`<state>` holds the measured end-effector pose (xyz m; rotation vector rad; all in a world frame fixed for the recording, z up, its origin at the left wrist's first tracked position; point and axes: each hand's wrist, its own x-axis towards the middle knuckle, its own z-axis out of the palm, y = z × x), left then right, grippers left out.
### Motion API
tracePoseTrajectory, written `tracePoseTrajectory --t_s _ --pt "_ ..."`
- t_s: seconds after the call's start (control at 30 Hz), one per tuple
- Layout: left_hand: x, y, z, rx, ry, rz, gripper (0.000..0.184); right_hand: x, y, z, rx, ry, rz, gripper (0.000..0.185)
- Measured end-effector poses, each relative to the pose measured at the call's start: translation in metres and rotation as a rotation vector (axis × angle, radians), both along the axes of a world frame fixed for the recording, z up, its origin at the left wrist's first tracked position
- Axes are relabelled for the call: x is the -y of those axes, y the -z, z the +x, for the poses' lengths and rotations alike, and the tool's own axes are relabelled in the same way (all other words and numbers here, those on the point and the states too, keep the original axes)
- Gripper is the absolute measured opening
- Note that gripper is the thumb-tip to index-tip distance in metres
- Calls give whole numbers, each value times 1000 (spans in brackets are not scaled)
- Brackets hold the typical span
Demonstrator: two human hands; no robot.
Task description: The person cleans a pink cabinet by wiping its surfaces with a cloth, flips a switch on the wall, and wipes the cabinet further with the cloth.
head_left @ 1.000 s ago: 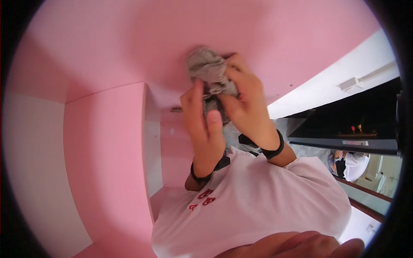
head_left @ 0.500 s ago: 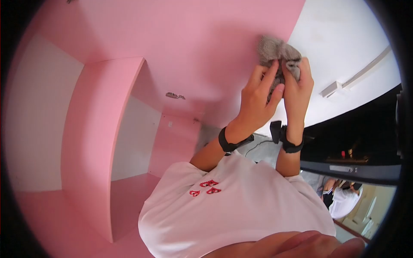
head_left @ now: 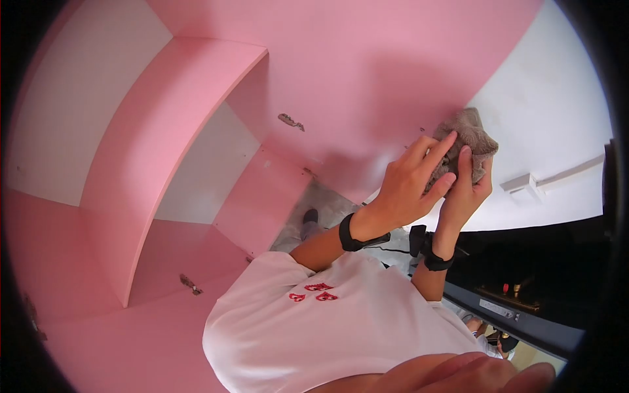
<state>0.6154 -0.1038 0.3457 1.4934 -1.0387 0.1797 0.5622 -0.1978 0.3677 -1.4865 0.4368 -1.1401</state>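
Observation:
A grey-brown cloth [head_left: 477, 134] is bunched up against the edge where the pink panel [head_left: 341, 72] meets a white surface. My left hand [head_left: 416, 183] presses on the cloth's left side, with its fingers bent over the fabric and its thumb pointing right. From below and to the right, my right hand [head_left: 465, 196] grips the same cloth, its thumb on the front and its other fingers partly hidden behind the folds. Both wrists wear black bands with small black devices.
Left stands a pink cabinet with a curved-looking divider [head_left: 177, 124] and white back panels. Metal hinges [head_left: 291, 122] sit on the pink panels. Right are a white fitting [head_left: 524, 187] and a dark glossy panel [head_left: 537, 262]. Another person [head_left: 498, 344] is partly visible at lower right.
Both hands and the cloth have moved right and lower in view, staying by the pink panel's edge. The camera view has shifted, showing more of the cabinet and its hinges.

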Motion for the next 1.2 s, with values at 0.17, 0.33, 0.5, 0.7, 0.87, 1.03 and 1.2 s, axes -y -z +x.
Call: tracePoseTrajectory --t_s 0.17,0.33,0.5,0.7,0.87,1.03,1.2 --pt "-31 -13 54 -14 -39 -19 53 -29 -7 59 90 30 -28 17" --pt "-64 -6 103 -48 -2 1 55 -52 -9 110 -12 250 -222 12" --pt "-88 3 127 -139 65 -19 61 -69 -11 144 -18 448 -362 7" --pt "-117 17 170 -176 163 -68 60 -102 -7 178 84 350 -342 7" --pt "-145 22 209 -10 -78 -162 61 -130 -7 215 141 64 -464 6" --pt "-166 42 222 -289 -85 -327 58 -146 -18 280 165 -374 -671 20" --pt "-170 45 228 -340 -264 -364 61 -159 -10 309 34 -632 -605 21"
